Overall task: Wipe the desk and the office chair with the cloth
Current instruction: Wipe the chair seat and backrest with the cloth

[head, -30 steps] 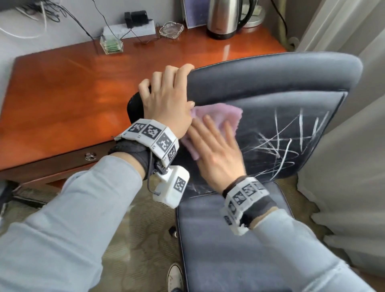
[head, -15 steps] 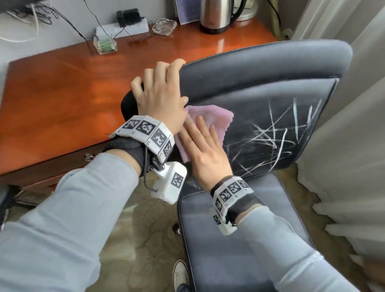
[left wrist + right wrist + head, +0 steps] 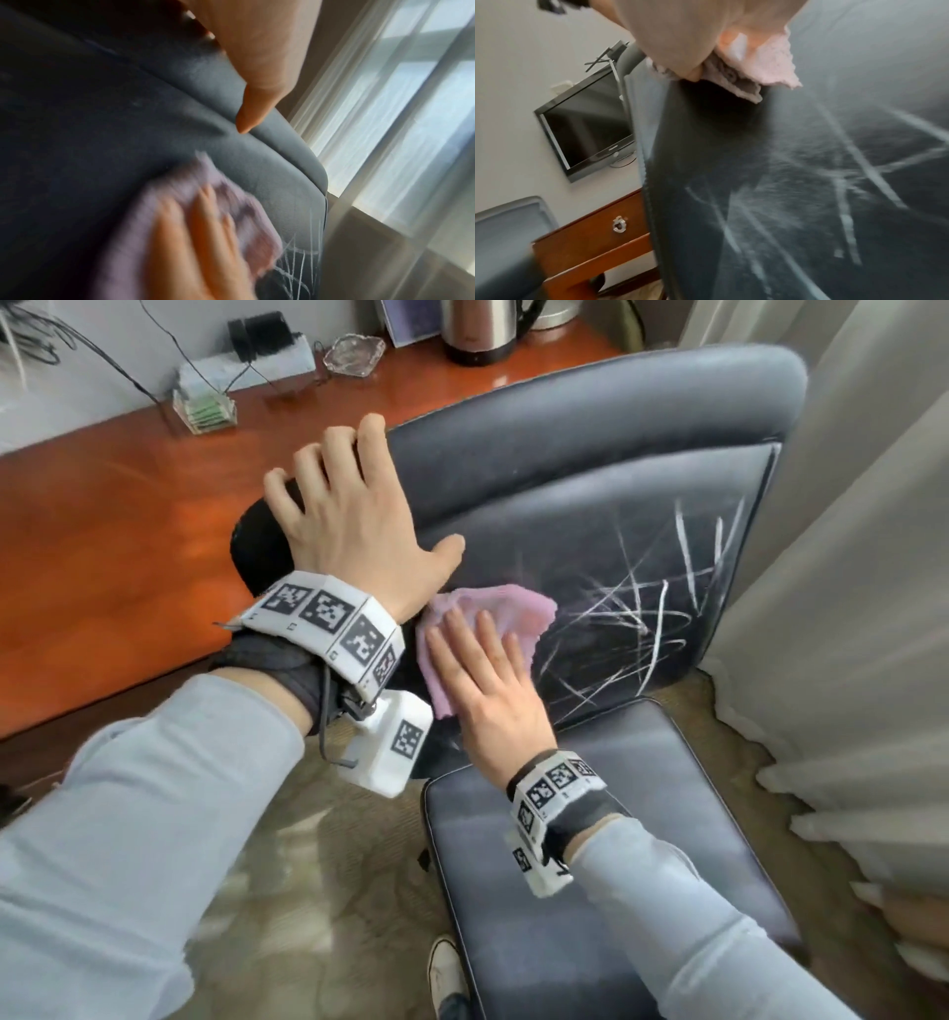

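- Cloth (image 3: 493,618): soft, light, limp; lies flat on the office chair (image 3: 590,454) backrest under the right hand (image 3: 488,680), fingers straight, pressing.
- Left hand (image 3: 349,526) curls over the backrest top, steadying it.
- Pressing through a flat palm likely suits it best; pinched, it would bunch.

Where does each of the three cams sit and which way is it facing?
Head: worn on the head, looks down at chair backrest, desk; both forearms, left hand, right hand show.
Left wrist: looks along the backrest toward the window; thumb shows.
Right wrist: looks across the chalk-marked backrest toward a wall monitor; palm shows.
Shared: all show the pink cloth.
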